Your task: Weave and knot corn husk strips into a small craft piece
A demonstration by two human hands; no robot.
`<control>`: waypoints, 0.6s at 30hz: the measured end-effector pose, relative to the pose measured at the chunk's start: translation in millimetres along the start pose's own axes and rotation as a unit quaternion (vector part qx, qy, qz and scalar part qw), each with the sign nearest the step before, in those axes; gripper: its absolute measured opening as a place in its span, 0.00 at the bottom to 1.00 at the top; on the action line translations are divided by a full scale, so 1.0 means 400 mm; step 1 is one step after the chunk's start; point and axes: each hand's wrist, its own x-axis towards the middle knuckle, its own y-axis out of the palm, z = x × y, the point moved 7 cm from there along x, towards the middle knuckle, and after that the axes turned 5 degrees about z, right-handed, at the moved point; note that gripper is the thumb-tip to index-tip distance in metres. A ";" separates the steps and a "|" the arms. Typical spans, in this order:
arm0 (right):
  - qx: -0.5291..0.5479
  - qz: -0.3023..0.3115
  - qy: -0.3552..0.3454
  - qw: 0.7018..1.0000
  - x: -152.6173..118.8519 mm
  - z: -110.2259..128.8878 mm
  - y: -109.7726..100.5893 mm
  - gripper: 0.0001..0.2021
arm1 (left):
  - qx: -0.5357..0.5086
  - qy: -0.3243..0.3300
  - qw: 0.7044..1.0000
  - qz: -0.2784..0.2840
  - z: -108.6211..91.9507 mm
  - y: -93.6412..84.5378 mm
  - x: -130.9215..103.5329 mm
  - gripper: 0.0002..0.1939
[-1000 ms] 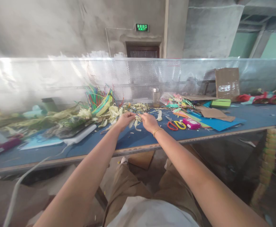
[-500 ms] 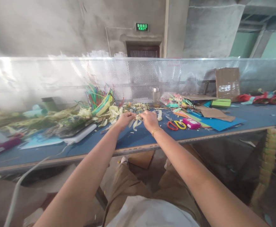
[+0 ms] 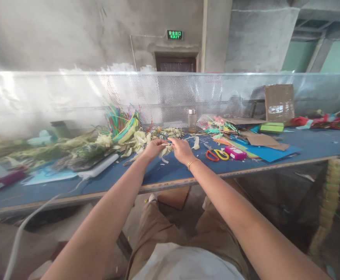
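Both hands meet over the blue tabletop, fingertips close together. My left hand (image 3: pixel 155 150) is closed in a pinch on a pale cream strip piece (image 3: pixel 164 158), thin and curling, whose loose ends hang down between the hands. From the other side my right hand (image 3: pixel 182 150), with a gold bracelet at the wrist, pinches the same piece; its fingertips partly hide it. Whether it is paper or dried leaf I cannot tell. Just behind lies a heap of cream and yellowish strips (image 3: pixel 141 139). Right of my right hand is another curled cream strip (image 3: pixel 196 143).
Scissors with red and yellow handles (image 3: pixel 212 156) lie beside a magenta box (image 3: pixel 235 153). A glass bottle (image 3: pixel 192 121) stands behind the hands. At left are a white power strip (image 3: pixel 99 166) with its cable and colourful stems (image 3: pixel 121 121). Blue sheets (image 3: pixel 281 152) lie right.
The right hand's fingers have shifted slightly left and up over the cream piece, closer to the left fingertips. The hanging strip ends have changed shape. The left hand stays almost in place.
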 end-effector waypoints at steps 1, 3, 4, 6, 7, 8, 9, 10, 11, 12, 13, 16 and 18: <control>0.008 0.001 0.005 1.000 0.001 -0.004 0.001 0.18 | -0.003 0.001 1.000 0.000 0.000 0.000 0.000 0.16; 0.026 -0.001 0.027 0.999 0.003 -0.017 0.004 0.15 | -0.013 0.003 1.000 0.004 -0.001 0.002 0.000 0.15; 0.033 -0.006 0.040 0.999 0.003 -0.024 0.004 0.14 | -0.022 0.003 1.000 0.010 -0.002 0.005 0.000 0.15; 0.043 -0.020 0.058 0.997 0.002 -0.036 0.002 0.13 | -0.046 0.004 0.999 0.025 -0.006 0.011 -0.002 0.15; 0.044 -0.025 0.061 0.997 0.002 -0.039 0.001 0.13 | -0.058 0.004 0.998 0.034 -0.008 0.015 -0.003 0.15; 0.043 -0.027 0.063 0.997 0.001 -0.041 0.000 0.13 | -0.069 0.002 0.997 0.044 -0.009 0.019 -0.004 0.15; 0.040 -0.029 0.064 0.997 0.001 -0.041 -0.001 0.13 | -0.079 0.000 0.996 0.052 -0.010 0.023 -0.005 0.14; 0.037 -0.029 0.064 0.997 0.000 -0.040 -0.003 0.12 | -0.087 0.000 0.995 0.057 -0.011 0.024 -0.006 0.14; 0.032 -0.029 0.064 0.997 0.000 -0.039 -0.005 0.12 | -0.095 0.000 0.994 0.061 -0.012 0.025 -0.007 0.14; 0.028 -0.029 0.063 0.997 -0.001 -0.037 -0.007 0.11 | -0.101 0.002 0.993 0.062 -0.013 0.025 -0.008 0.14; 0.023 -0.031 0.062 0.997 -0.001 -0.036 -0.009 0.11 | -0.104 0.004 0.993 0.063 -0.014 0.025 -0.008 0.14; 0.015 -0.041 0.065 0.997 0.000 -0.036 -0.014 0.09 | -0.095 0.003 0.994 0.061 -0.014 0.022 -0.009 0.16; 0.019 -0.054 0.063 0.996 0.000 -0.038 -0.017 0.09 | -0.080 0.005 0.995 0.059 -0.013 0.021 -0.008 0.18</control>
